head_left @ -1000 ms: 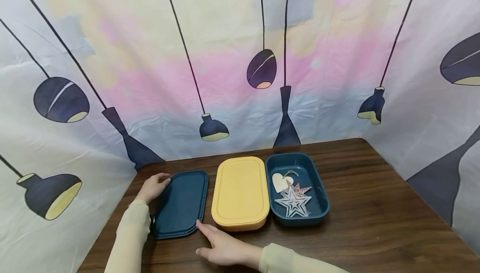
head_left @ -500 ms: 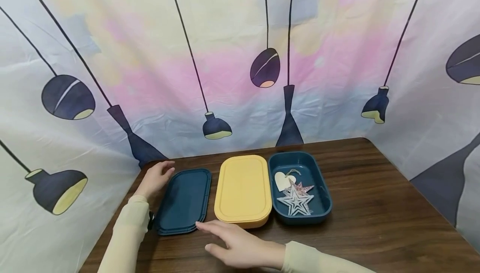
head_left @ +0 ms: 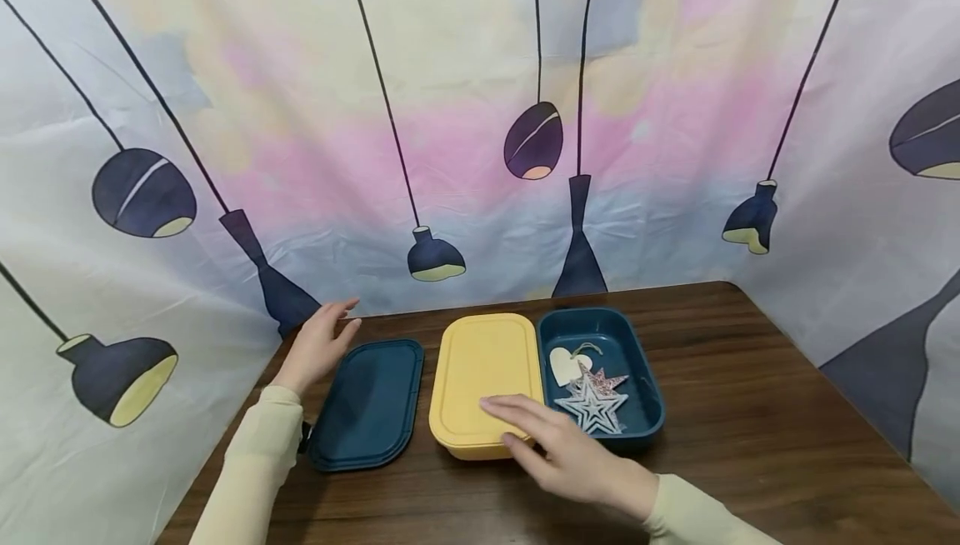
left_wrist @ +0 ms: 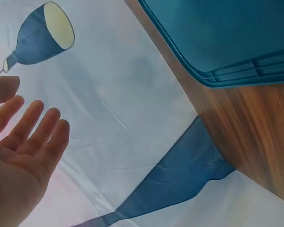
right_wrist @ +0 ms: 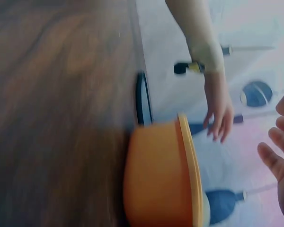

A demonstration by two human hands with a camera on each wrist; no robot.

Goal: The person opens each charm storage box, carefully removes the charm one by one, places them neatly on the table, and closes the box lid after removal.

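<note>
A dark blue lid lies flat at the left of the table. Just above its far left side hovers my left hand, fingers loosely extended and holding nothing; the left wrist view shows its palm apart from the lid. In the middle stands a yellow box with its lid on. My right hand is over the near right corner of that box, fingers stretched and nothing held; the right wrist view shows the fingers apart from the box's orange-looking side.
Right of the yellow box stands an open dark blue box. In it lie a white heart ornament with a twine loop, a pink glitter star and a white star. A patterned cloth hangs behind the wooden table.
My right hand has moved right, from the blue lid's near corner to over the yellow box. The left hand has risen slightly away from the blue lid.
</note>
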